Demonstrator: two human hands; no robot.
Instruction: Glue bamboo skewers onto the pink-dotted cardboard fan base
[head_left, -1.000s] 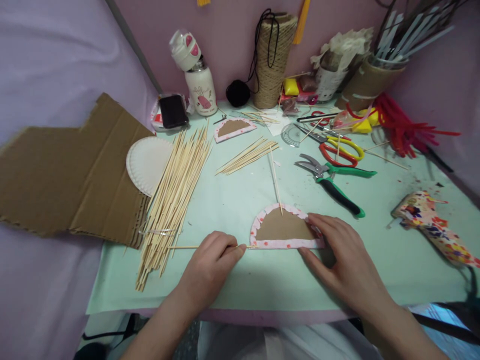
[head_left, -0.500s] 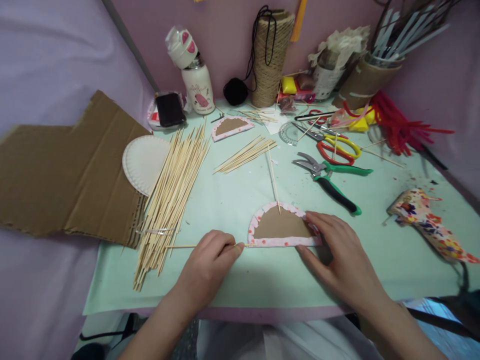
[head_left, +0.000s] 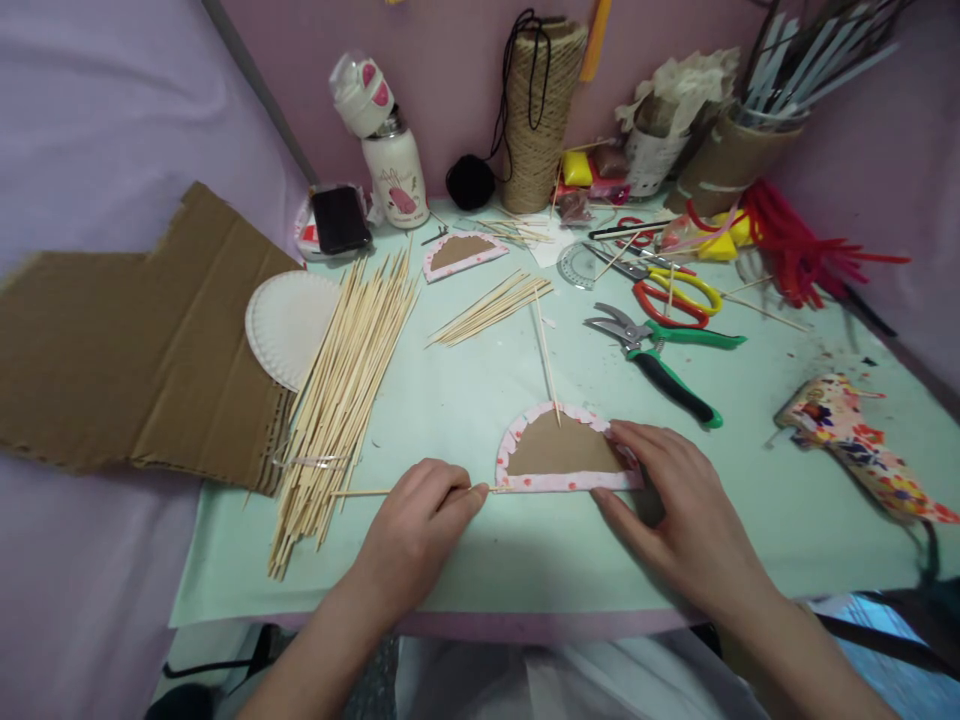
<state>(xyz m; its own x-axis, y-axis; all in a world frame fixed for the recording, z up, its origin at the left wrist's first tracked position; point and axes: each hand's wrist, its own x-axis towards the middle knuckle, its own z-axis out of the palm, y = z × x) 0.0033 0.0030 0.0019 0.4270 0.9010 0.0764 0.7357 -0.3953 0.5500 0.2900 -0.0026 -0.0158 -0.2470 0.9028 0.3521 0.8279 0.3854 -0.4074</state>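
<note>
Pinched between my left hand's (head_left: 421, 522) thumb and fingers is a thin wooden skewer (head_left: 361, 492). Its right tip meets the lower left corner of a cardboard half-circle (head_left: 559, 450) edged with pink patterned fabric. My right hand (head_left: 679, 510) grips the right end of this piece, thumb along the straight edge and fingers at the curve, partly hiding that corner. Another skewer (head_left: 546, 350) lies with its near end on top of the curved edge. Farther back lies a similar fabric-edged half-circle (head_left: 463, 252).
Left of my hands lies a bundle of skewers (head_left: 345, 400) beside a white paper plate (head_left: 289, 325) and corrugated cardboard (head_left: 150, 350). Pruning shears (head_left: 652, 350), scissors (head_left: 671, 300) and a flower-patterned glue gun (head_left: 855, 440) lie to the right. A twine cone (head_left: 541, 120) and bottle (head_left: 397, 180) stand behind.
</note>
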